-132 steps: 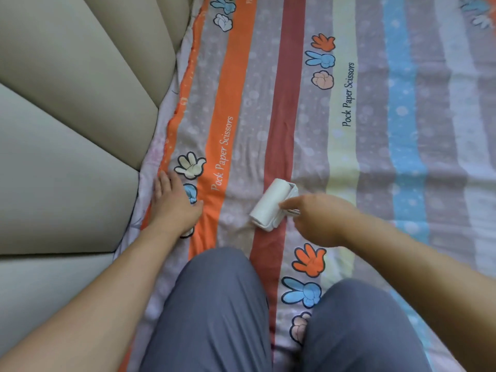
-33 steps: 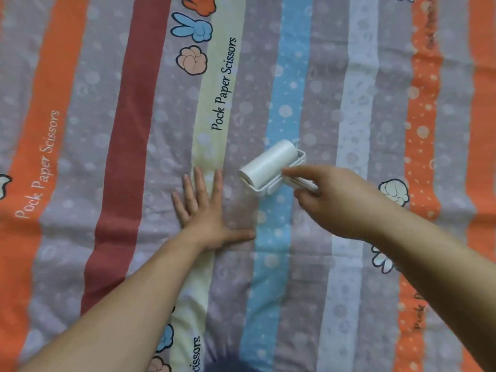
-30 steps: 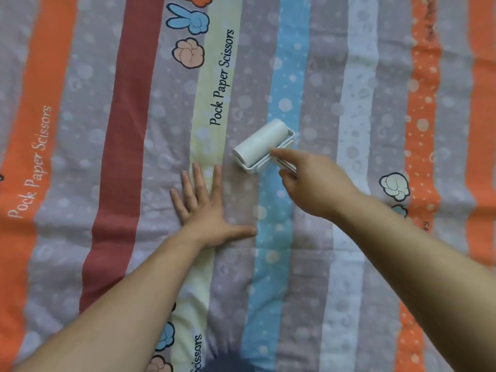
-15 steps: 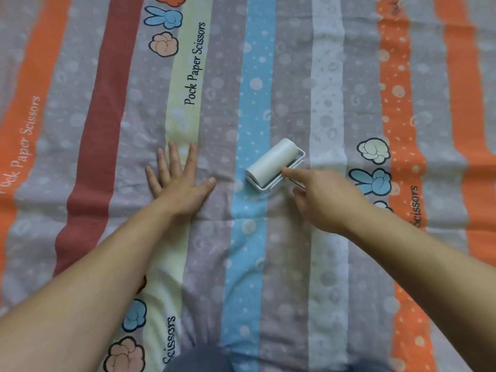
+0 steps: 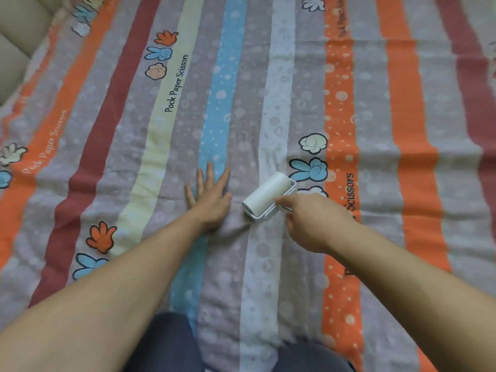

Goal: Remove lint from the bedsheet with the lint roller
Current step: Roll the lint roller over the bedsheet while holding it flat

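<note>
step: rolling | left hand (image 5: 208, 198) flat, fingers spread, pinning bedsheet (image 5: 375, 130) | right hand (image 5: 312, 221) grips lint roller (image 5: 268, 196) on pale stripe | tip: keep cloth taut, press evenly, overlap strokes

Beige padded panels (image 5: 18, 20) at 10 o'clock.
Smooth upholstery, 2–3 sections split by deep seams, running off frame at 9 & 12; can't tell if headboard or wall. Light soft, even, slightly dim.
</note>
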{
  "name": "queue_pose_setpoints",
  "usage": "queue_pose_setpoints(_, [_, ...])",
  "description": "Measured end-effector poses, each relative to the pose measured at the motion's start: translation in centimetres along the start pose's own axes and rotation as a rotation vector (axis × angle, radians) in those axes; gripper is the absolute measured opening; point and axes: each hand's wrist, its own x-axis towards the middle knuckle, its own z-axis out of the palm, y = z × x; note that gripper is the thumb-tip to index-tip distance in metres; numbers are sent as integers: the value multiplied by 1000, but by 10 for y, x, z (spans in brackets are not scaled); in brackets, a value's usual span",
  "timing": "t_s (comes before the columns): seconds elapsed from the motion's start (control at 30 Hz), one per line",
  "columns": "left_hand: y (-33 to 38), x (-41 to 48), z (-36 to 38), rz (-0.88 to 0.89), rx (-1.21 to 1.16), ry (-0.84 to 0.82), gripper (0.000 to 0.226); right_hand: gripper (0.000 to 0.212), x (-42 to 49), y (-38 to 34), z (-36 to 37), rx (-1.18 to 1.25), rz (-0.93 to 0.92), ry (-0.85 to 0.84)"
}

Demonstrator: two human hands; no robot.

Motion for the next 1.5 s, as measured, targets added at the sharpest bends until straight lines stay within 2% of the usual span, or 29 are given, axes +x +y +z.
queue_pose_setpoints(0.23, [12,0,17,-95,146,-20,80,50,-38,46,-17,5,-50,-157])
queue_pose_setpoints(0.33, [10,0,18,-101,172,-32,100,45,-37,54,-54,96,-41,-231])
queue_pose_setpoints(0.4, [10,0,16,-93,179,-58,118,44,-20,44,-70,188,-59,-132])
queue_pose_setpoints(0.53, [7,1,14,-85,130,-97,128,49,60,2,-63,221,-59,136])
queue_pose_setpoints(0.67, [4,9,15,-80,93,-158,130,54,140,-32,-41,92,-22,167])
queue_pose_setpoints(0.77, [3,13,17,-73,97,-178,130,55,154,-41,-32,57,12,132])
queue_pose_setpoints(1.07, [0,11,17,-57,86,-158,129,57,70,10,-3,-6,30,139])
queue_pose_setpoints(1.3, [8,-2,6,-48,55,-161,144,53,-1,51,8,-22,108,101])
queue_pose_setpoints(1.43, [23,-4,3,-76,160,-92,144,52,-34,70,4,-34,138,42])
queue_pose_setpoints(1.5, [35,1,-2,-14,215,-52,142,52,-46,77,-2,-26,144,-3])
